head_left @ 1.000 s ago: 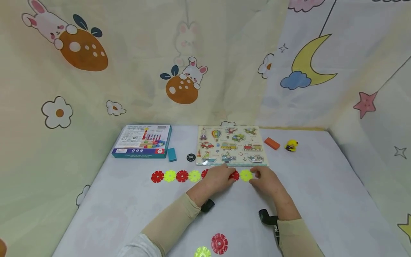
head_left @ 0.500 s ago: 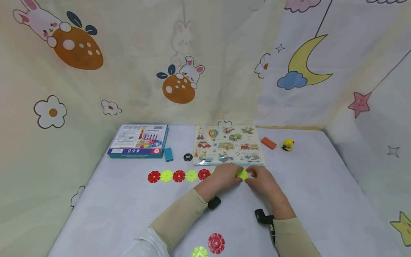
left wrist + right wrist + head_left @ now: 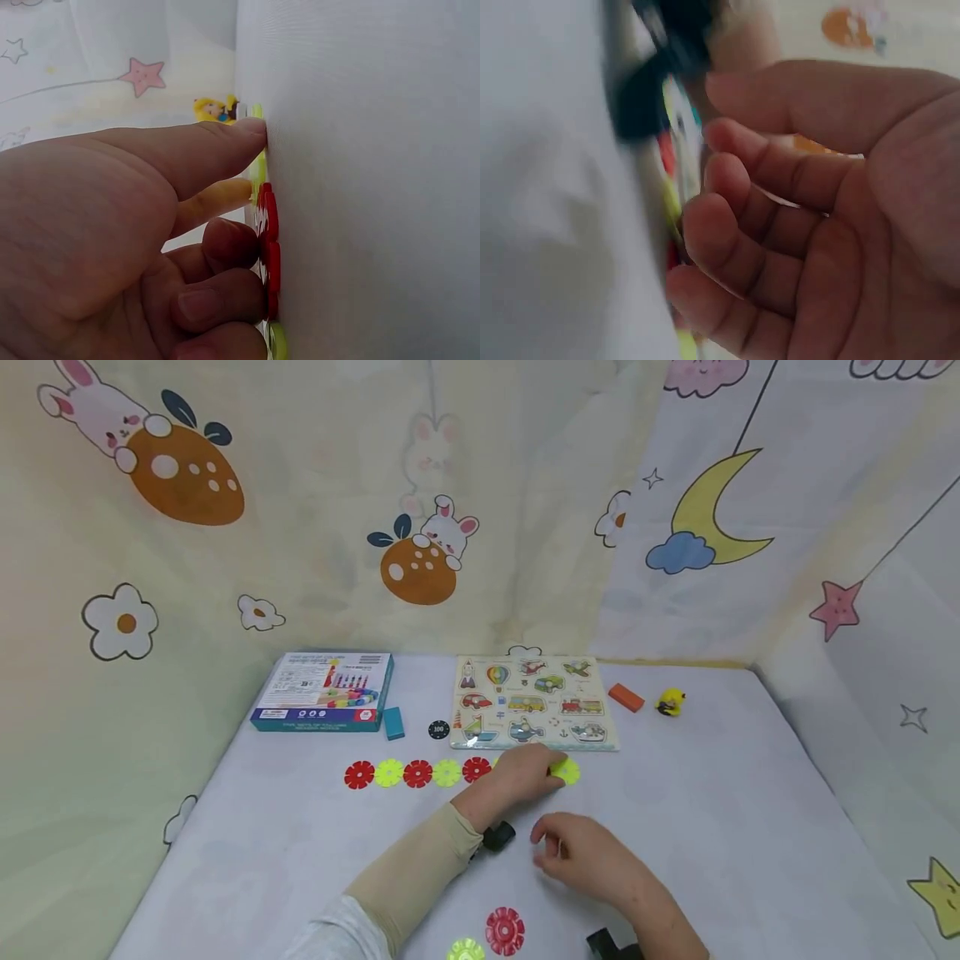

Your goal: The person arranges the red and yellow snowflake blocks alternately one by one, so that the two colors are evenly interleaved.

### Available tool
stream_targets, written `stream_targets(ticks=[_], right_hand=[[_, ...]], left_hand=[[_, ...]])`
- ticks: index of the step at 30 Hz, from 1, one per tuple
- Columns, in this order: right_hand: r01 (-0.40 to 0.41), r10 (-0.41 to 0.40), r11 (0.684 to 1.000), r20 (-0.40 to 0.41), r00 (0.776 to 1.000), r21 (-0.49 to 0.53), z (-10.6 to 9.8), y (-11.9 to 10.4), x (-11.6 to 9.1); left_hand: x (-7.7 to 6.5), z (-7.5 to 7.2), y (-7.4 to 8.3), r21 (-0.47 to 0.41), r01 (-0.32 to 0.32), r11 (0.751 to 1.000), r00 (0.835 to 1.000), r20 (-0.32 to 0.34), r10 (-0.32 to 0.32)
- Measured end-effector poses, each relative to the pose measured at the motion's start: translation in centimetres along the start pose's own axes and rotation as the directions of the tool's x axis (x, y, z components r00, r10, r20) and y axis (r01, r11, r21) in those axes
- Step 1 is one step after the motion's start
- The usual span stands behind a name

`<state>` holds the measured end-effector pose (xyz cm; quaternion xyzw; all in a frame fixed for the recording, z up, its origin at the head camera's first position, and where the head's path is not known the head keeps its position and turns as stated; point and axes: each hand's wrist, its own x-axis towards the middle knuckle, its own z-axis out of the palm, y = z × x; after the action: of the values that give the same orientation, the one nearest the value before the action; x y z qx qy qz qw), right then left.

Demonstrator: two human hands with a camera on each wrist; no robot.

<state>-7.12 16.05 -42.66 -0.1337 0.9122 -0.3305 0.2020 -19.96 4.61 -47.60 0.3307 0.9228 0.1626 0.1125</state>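
Observation:
A row of alternating red and yellow-green snowflake discs runs across the table, from a red disc [image 3: 359,775] at the left to a yellow-green disc [image 3: 568,771] at the right end. My left hand [image 3: 517,777] covers part of the row; its thumb and forefinger pinch the end yellow-green disc at opposite edges. In the left wrist view, the other fingers curl against a red disc [image 3: 271,262]. My right hand [image 3: 588,856] hovers nearer me with loosely bent fingers, holding nothing. Close to the front lie a red disc [image 3: 505,931] and a yellow-green disc [image 3: 467,950].
Behind the row lies a picture puzzle board [image 3: 534,702]. To its left are a black chip [image 3: 438,729], a blue block [image 3: 393,723] and a box [image 3: 324,691]. On the right sit an orange block [image 3: 626,697] and a yellow duck toy [image 3: 670,702].
My right hand has let go of the end yellow-green disc and come back toward me. My left hand has slid right along the row to that disc.

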Motion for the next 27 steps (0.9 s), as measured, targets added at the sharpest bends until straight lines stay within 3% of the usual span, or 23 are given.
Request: stream_targets(ticks=[4, 7, 13, 17, 21, 27], right_hand=[[0.064, -0.061, 0.998, 0.172, 0.983, -0.014, 3.4, -1.9, -1.5], [0.060, -0.043, 0.996, 0.226, 0.973, -0.070, 5.3, -2.7, -2.0], [0.083, -0.058, 0.977, 0.130, 0.990, -0.196, 7.0, -2.7, -2.2], [0.065, -0.038, 0.969, 0.117, 0.992, -0.239, 7.1, -2.6, -2.1], [0.031, -0.004, 0.984, 0.150, 0.989, -0.178, 7.1, -2.7, -2.0], [-0.092, 0.086, 0.995, 0.192, 0.978, 0.024, 6.1, -3.0, -2.2]], left_hand=[[0.0, 0.1, -0.1, 0.008, -0.007, 1.000, 1.000, 0.001, 0.007], [0.1, 0.2, -0.1, 0.003, -0.016, 1.000, 1.000, -0.003, 0.016], [0.1, 0.1, -0.1, -0.003, -0.020, 1.000, 1.000, -0.009, 0.020], [0.2, 0.1, -0.2, -0.001, -0.014, 1.000, 1.000, -0.006, 0.014], [0.2, 0.2, -0.2, -0.005, -0.011, 1.000, 1.000, -0.007, 0.011], [0.0, 0.2, -0.4, -0.021, -0.018, 1.000, 1.000, -0.012, 0.018]])
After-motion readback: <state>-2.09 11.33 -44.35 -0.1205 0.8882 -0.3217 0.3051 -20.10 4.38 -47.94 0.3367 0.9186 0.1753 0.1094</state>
